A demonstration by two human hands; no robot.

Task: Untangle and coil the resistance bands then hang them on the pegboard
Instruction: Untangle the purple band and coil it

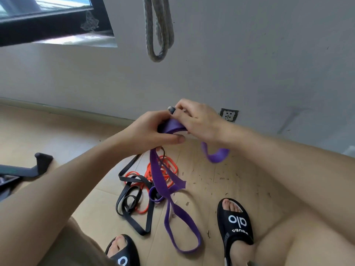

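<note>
Far left there's a dark piece of gear point(28, 170) poking in from the edge, some kind of black frame, can't really tell what it is, and above it a dark-framed window point(55, 20) set in the grey wall point(249, 64). Moving in, the left hand point(153, 131) is curled round the purple band point(169, 187), thumb underneath, gripping it up in the air in front of the wall. Below the hands, on the tan floor point(221, 179), sits the tangle: a black band point(134, 204) looping through an orange band point(165, 166), with the long purple loop hanging down from the left hand and lying across both, its lowest loop reaching down between the two feet. Straight above, a grey braided rope point(159, 35) hangs against the wall in a doubled loop, well apart from the bands. The right hand point(196, 120) is right up against the left, fingers curled and pinching the same purple band at its top fold, and a short purple curl dangles under that wrist. Just right of the hand there's a wall socket point(229, 115) low on the wall. Down at the bottom, black slides on both feet; the right slide point(236, 223) reads "alo" in white with smaller lettering under it that's too blurry to make out, and the left slide point(123, 254) only shows part of the logo.
</note>
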